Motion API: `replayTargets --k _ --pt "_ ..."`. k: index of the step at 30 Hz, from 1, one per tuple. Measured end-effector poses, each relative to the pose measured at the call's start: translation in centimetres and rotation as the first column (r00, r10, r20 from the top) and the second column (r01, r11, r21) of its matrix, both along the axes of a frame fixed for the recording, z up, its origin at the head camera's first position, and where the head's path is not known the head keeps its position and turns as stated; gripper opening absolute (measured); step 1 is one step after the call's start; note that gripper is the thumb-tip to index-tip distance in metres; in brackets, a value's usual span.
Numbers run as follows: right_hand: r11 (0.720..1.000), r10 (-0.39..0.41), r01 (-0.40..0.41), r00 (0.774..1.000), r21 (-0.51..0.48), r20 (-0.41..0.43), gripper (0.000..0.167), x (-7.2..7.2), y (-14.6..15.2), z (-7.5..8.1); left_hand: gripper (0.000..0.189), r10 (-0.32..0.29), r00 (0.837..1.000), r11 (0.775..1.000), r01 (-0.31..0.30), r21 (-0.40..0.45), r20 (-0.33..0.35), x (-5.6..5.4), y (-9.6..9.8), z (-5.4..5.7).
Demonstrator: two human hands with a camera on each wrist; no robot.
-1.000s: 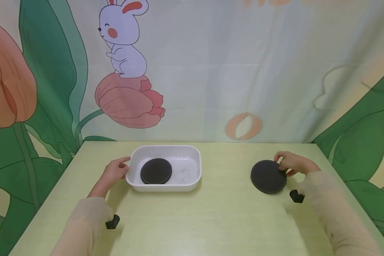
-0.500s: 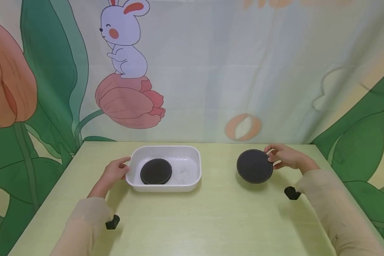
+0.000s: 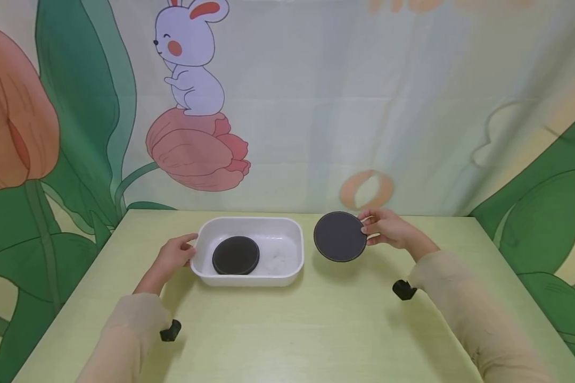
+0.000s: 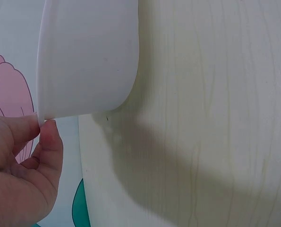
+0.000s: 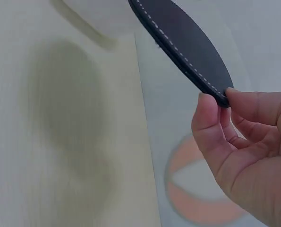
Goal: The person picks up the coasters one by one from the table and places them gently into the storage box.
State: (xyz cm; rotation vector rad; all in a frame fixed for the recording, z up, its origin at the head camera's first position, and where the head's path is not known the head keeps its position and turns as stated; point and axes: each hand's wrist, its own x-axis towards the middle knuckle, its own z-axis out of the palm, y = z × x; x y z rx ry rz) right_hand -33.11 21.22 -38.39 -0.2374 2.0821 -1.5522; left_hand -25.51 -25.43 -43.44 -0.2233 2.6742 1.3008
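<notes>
A round black coaster (image 3: 340, 236) with pale stitching round its edge is held up over the table, just right of the tray. My right hand (image 3: 388, 229) pinches its right edge between thumb and fingers, as the right wrist view shows close up. The white rectangular tray (image 3: 294, 276) stands at the back of the table, left of the middle. Inside its left half lies another round black coaster (image 3: 236, 256). My left hand (image 3: 174, 252) pinches the tray's left rim; in the left wrist view, thumb and finger meet at the rim of the white wall (image 4: 88, 56).
The pale yellow-green wooden table (image 3: 278, 330) ends at the back against a hanging cloth (image 3: 287, 106) printed with a rabbit and tulips. A small black device (image 3: 171, 330) is at the left sleeve and another black device (image 3: 404, 290) at the right one.
My right hand has lifted the coaster off the table on the right and carried it leftward to beside the tray. The left hand and the tray have stayed in place.
</notes>
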Motion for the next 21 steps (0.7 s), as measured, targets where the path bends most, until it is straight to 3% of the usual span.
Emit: replayTargets --k 13,21 --pt "0.997 0.008 -0.007 1.0 -0.079 0.012 0.032 0.0 -8.2 -1.1 0.047 -0.005 1.0 1.0 0.005 -0.008 0.003 -0.2 -0.1 0.1" --pt "0.992 -0.037 0.043 0.998 -0.12 0.057 0.033 -0.2 -13.0 -2.2 0.047 0.012 1.0 1.0 -0.012 0.001 0.016 -0.2 -0.1 -0.1"
